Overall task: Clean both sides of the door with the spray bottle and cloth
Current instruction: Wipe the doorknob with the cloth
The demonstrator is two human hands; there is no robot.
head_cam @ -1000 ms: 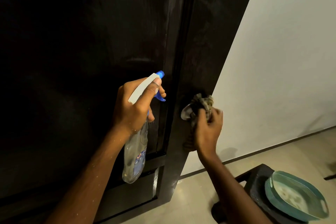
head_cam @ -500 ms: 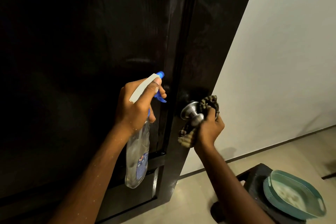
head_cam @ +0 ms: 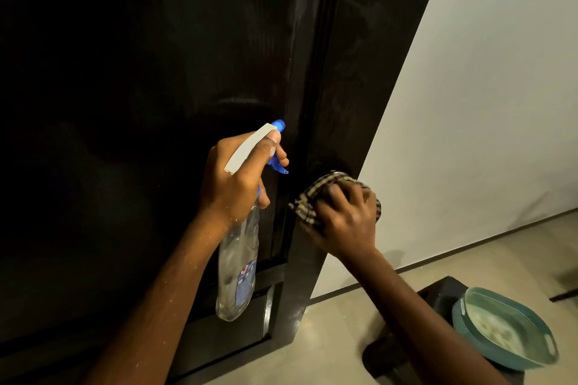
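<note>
A dark wooden door [head_cam: 156, 72] fills the left and middle of the view, its edge running down the centre. My left hand [head_cam: 233, 180] grips a clear spray bottle [head_cam: 239, 272] by its white and blue trigger head, nozzle toward the door panel. My right hand [head_cam: 347, 219] presses a checked cloth [head_cam: 308, 200] over the door knob, which the cloth and hand hide almost wholly. The fingers are curled round the cloth-covered knob.
A white wall [head_cam: 469, 103] stands right of the door, with a tiled floor [head_cam: 438, 259] below it. At the lower right a dark stool [head_cam: 438, 294] carries a teal basin [head_cam: 506, 331] holding cloudy liquid, close to my right forearm.
My right hand has moved the cloth from beside the knob to over it, so the metal knob seen half a second ago is now covered. The left hand and bottle have hardly moved.
</note>
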